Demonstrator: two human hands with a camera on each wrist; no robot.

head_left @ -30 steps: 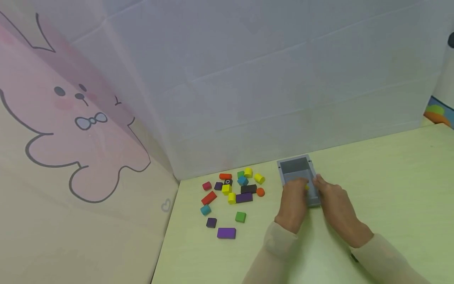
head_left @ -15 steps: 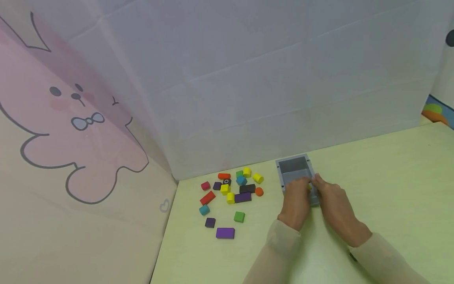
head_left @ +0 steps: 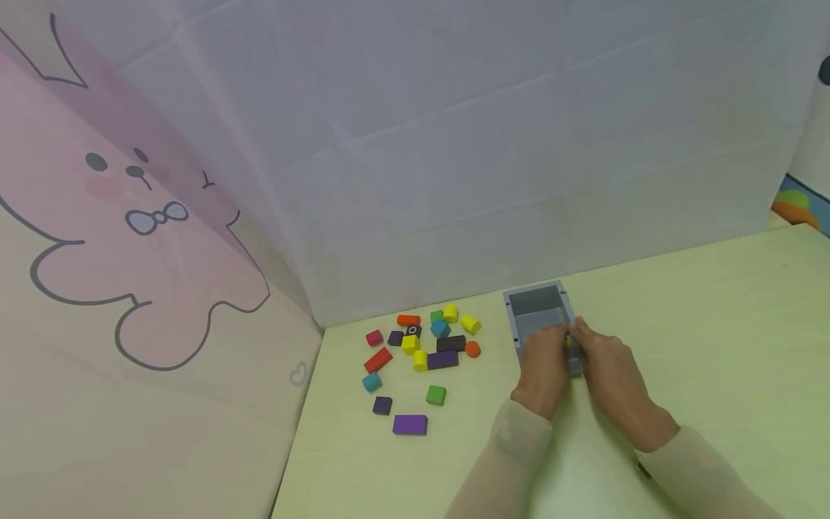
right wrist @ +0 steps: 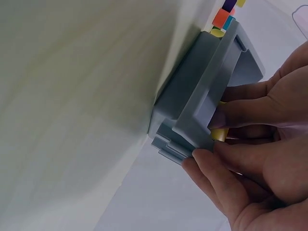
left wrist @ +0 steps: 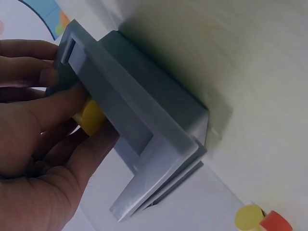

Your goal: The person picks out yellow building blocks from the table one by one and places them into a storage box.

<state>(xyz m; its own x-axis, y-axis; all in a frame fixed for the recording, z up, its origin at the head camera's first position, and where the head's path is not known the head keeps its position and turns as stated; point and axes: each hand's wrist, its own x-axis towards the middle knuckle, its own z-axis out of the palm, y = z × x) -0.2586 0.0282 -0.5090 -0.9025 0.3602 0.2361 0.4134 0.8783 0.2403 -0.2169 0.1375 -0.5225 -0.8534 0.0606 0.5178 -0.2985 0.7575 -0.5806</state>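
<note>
A small grey plastic bin (head_left: 511, 317) with a slotted rim stands on the table. My left hand (head_left: 542, 367) reaches down into its near end. In the left wrist view its thumb and fingers pinch a yellow cylinder block (left wrist: 92, 116) inside the bin's opening. The fingers partly cover that block. My right hand (head_left: 612, 376) holds the bin's right side. In the right wrist view its fingertips (right wrist: 198, 156) lie against the outside of the rim, with the thumb at the edge near the yellow block.
Left of the bin lie several loose blocks: a purple one (head_left: 410, 425), a green one (head_left: 436, 395), a red one (head_left: 378, 360), a black one (head_left: 451, 344) and an orange round one (head_left: 472, 349), among others. A pale sheet (head_left: 441, 180) hangs behind the table (head_left: 700, 346).
My left hand has shifted slightly right, closer to the right hand. The right hand keeps its place on the bin. The view has drifted a little; the loose blocks lie as before.
</note>
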